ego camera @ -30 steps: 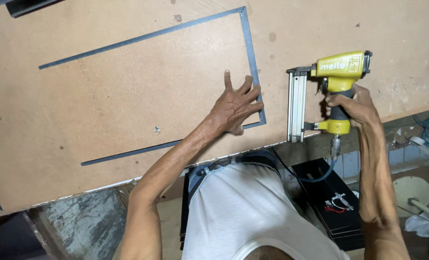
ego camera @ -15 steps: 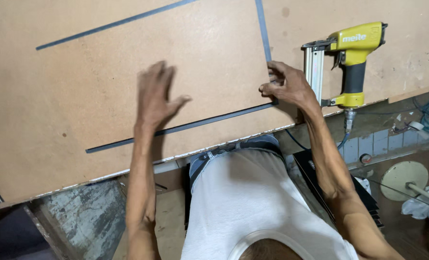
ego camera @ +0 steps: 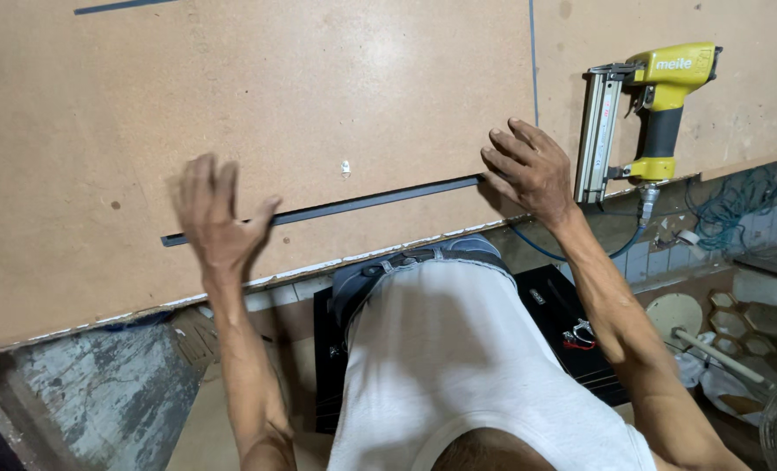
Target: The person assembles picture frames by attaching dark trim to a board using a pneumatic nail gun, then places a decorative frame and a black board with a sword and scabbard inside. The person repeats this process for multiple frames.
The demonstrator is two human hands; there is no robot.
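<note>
- Far lower left of frame: a grey, worn floor patch [ego camera: 100, 392] lies below the near edge of the board.
- Left of centre: the left hand [ego camera: 218, 218] is spread, fingers apart, gripping nothing; it is blurred. It sits over the left end of the dark strip, but contact cannot be confirmed.
- Centre: the dark strip [ego camera: 362, 202] lies flat on the large brown fibreboard panel [ego camera: 318, 96], running slightly uphill to the right, near the panel's lower edge. A small pale fastener [ego camera: 345, 167] sits just above it.
- Right of centre: the right hand [ego camera: 528, 170] is open, fingers curled down at the strip's right end, holding nothing.
- Right: a yellow nail gun [ego camera: 646, 118] rests on the panel, just beside the right hand, unheld.
- Judgement: the step in hand appears to be aligning the strip. The next move would call for steady, even pressure at both ends, then a firm pin of one end while the gun is taken up.
</note>
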